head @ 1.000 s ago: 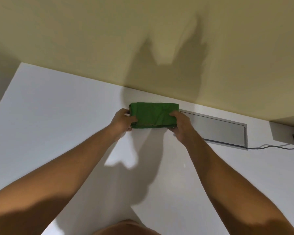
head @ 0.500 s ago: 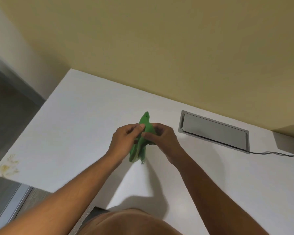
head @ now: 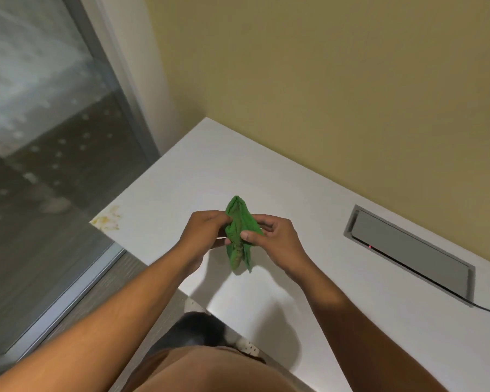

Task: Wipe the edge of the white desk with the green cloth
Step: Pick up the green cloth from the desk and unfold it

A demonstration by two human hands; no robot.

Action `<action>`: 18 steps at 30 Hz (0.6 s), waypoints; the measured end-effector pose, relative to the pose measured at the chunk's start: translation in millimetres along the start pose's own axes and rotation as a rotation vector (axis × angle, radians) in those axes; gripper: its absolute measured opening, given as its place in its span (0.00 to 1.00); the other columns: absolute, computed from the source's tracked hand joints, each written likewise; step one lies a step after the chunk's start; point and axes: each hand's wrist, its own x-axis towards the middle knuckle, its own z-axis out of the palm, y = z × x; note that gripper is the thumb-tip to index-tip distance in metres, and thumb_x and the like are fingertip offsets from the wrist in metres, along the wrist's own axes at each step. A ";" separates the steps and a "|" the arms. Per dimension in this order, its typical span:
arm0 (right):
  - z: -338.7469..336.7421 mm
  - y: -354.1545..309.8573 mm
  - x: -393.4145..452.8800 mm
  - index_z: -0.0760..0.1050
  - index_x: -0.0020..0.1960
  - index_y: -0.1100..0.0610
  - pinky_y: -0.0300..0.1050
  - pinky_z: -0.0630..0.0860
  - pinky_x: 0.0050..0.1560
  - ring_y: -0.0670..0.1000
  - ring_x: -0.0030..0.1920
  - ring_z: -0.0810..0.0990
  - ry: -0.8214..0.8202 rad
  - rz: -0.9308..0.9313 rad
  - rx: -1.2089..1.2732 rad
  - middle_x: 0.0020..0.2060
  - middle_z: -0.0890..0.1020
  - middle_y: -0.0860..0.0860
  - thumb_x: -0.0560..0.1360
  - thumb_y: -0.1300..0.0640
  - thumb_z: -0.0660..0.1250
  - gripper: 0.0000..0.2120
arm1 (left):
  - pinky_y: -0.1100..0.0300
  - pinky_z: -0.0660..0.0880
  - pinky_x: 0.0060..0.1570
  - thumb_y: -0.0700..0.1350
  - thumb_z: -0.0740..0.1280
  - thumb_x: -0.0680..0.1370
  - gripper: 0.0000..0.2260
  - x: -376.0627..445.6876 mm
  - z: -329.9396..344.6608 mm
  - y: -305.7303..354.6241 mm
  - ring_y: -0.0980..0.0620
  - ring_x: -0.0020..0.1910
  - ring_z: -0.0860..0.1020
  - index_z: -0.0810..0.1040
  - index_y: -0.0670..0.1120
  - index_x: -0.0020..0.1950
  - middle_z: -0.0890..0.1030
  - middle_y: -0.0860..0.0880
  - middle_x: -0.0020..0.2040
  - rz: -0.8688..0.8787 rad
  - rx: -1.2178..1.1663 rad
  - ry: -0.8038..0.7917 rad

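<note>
Both hands, left [head: 203,233] and right [head: 272,236], grasp the bunched cloth [head: 239,233] above the desk [head: 351,321], apparently clear of it. Risk: a loose bundle may skip the yellow stain [head: 108,220] at the left edge.

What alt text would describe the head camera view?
Both hands, left hand and right hand, hold a bunched green cloth above a white desk. A yellowish stain marks its left corner.
</note>
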 end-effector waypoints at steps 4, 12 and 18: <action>34.1 2.4 13.7 0.88 0.57 0.52 0.57 0.84 0.65 0.49 0.57 0.89 0.002 0.028 -0.127 0.52 0.91 0.47 0.74 0.63 0.76 0.13 | 0.56 0.87 0.49 0.47 0.73 0.79 0.08 -7.2 -33.6 -3.2 0.48 0.49 0.90 0.91 0.46 0.50 0.92 0.43 0.50 -0.016 -0.010 -0.050; 104.3 -6.5 60.7 0.88 0.53 0.50 0.48 0.85 0.51 0.49 0.45 0.89 -0.039 0.032 -0.295 0.45 0.90 0.46 0.72 0.64 0.69 0.15 | 0.62 0.84 0.37 0.31 0.68 0.78 0.14 6.6 -125.5 -3.4 0.53 0.36 0.88 0.90 0.45 0.45 0.90 0.47 0.37 -0.004 0.112 0.053; 136.6 -35.4 123.1 0.87 0.54 0.51 0.40 0.81 0.49 0.46 0.45 0.86 -0.011 -0.038 -0.489 0.46 0.89 0.46 0.73 0.65 0.69 0.15 | 0.51 0.84 0.50 0.34 0.71 0.76 0.11 48.9 -217.0 30.2 0.47 0.41 0.85 0.91 0.45 0.51 0.90 0.42 0.44 0.084 0.387 0.132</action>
